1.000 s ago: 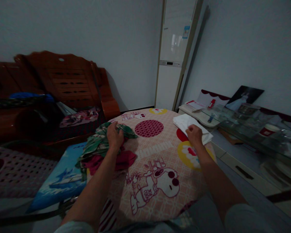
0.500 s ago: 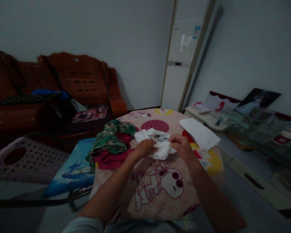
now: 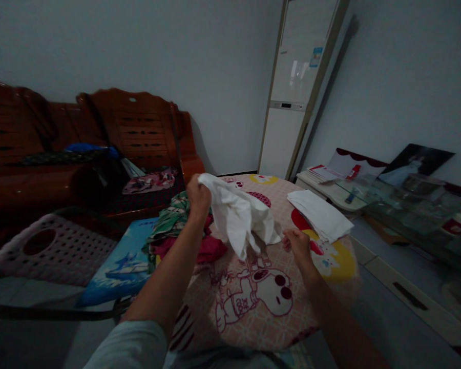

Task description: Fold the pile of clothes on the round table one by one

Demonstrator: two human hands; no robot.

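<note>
My left hand (image 3: pixel 198 197) is raised over the left side of the round table, its fingers closed on one end of a white cloth garment (image 3: pixel 240 212). The garment hangs in loose folds, slanting down to the right with its lower part near the tabletop. My right hand (image 3: pixel 297 246) is by the garment's lower right corner, fingers curled together; whether they pinch the edge cannot be made out. Left of the garment lies a heap of clothes with a green plaid piece (image 3: pixel 172 215) and a dark red piece (image 3: pixel 211 249). A folded white cloth (image 3: pixel 320 214) lies on the right.
A patterned cloth (image 3: pixel 261 302) with cartoon figures covers the table. A pink woven chair (image 3: pixel 72 251) and a blue cushion (image 3: pixel 126 261) stand left, before a wooden sofa (image 3: pixel 146 133). Right is a low cabinet with a glass top (image 3: pixel 399 200). A tall white air conditioner (image 3: pixel 288 123) stands behind.
My left hand has moved up and left, lifting the bunched garment so it spreads and hangs. My right hand has shifted slightly right and down. The printed patch no longer shows.
</note>
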